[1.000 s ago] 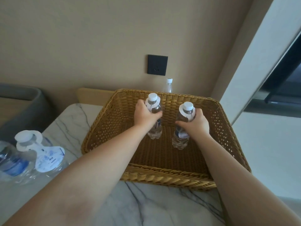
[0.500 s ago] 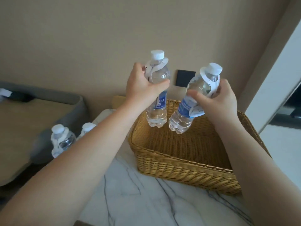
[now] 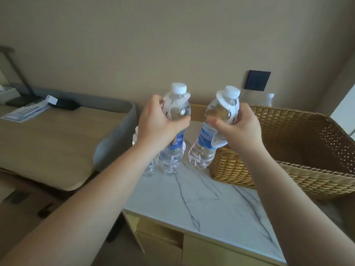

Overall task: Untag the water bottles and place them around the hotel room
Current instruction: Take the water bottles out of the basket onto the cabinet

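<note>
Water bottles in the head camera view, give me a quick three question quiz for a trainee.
1. True or false: both held bottles still carry white neck tags.
2. Which hand holds the more tilted bottle?
3. The basket holds: A) four bottles B) no bottle that can be seen C) a lamp.

Key
1. True: the left bottle and the right bottle are both tagged.
2. The right hand; the left hand keeps its bottle nearly upright.
3. B.

A white marble-topped cabinet (image 3: 201,200) with grey veins carries a woven wicker basket (image 3: 288,162) on its right side. A water bottle (image 3: 148,167), largely hidden behind an arm, stands at its left rear edge
</note>
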Tool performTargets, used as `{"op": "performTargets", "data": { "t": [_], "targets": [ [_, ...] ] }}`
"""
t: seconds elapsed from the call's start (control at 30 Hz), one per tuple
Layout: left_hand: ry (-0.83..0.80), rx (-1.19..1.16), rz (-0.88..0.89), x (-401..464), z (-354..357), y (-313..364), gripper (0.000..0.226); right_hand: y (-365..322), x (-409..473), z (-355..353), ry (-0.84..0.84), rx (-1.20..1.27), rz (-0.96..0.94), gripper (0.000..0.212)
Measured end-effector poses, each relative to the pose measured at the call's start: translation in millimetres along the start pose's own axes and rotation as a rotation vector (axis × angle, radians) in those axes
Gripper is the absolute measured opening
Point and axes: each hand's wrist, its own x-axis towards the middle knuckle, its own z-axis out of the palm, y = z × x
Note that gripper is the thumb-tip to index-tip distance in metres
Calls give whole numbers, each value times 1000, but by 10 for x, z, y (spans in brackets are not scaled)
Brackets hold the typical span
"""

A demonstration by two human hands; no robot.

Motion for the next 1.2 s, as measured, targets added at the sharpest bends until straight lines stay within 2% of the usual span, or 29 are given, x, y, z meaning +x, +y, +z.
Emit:
{"op": "performTargets", "data": {
  "t": [0.2, 0.37, 0.87, 0.97, 1.07, 1.13, 1.2],
  "targets": [
    [-22, 7, -91, -522, 77, -781, 58, 465, -422, 448, -114, -128, 69, 45],
    [-8, 18, -148, -842, 261, -1108, 63, 761, -606, 604, -152, -167, 86, 49],
    [1, 41, -150, -1080, 374, -1164, 75, 1014, -682, 629, -271, -175, 78, 62],
    [6, 49, -148, -1127, 324, -1087, 87, 1003, -689, 581, -319, -144, 107, 68],
    [135, 103, 18, -1160, 237, -934, 88, 1027, -697, 496, -354, -80, 145, 78],
    [246, 125, 225, -1177, 209, -795, 73, 1064, -704, 428, -362, -17, 183, 86],
    [236, 68, 372, -1207, 239, -656, 58, 1104, -718, 364, -359, 21, 245, 93]
  ]
}}
